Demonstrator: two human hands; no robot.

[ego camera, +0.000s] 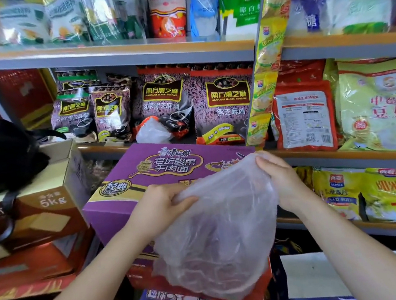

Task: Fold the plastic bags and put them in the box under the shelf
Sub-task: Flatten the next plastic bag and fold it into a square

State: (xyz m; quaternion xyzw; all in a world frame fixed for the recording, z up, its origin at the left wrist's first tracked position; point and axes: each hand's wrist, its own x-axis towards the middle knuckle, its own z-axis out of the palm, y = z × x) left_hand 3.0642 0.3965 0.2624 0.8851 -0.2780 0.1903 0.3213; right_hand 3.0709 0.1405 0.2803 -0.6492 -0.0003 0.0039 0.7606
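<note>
Clear plastic bag (216, 231) hangs in the air over the purple noodle carton (146, 178), top edge running left-low to right-high. Left hand (166, 202) fingers pinch its left corner, right hand (279, 180) fingers its right; both equally near.

A translucent plastic bag (216, 234) hangs unfolded (crumpled, mouth uppermost) before the purple box (126, 182).

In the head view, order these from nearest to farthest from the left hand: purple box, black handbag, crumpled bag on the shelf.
From the left hand:
1. Purple box, directly behind and under the hand.
2. Crumpled bag, above, on the shelf behind the box.
3. Black handbag, far left, on a brown carton.
</note>
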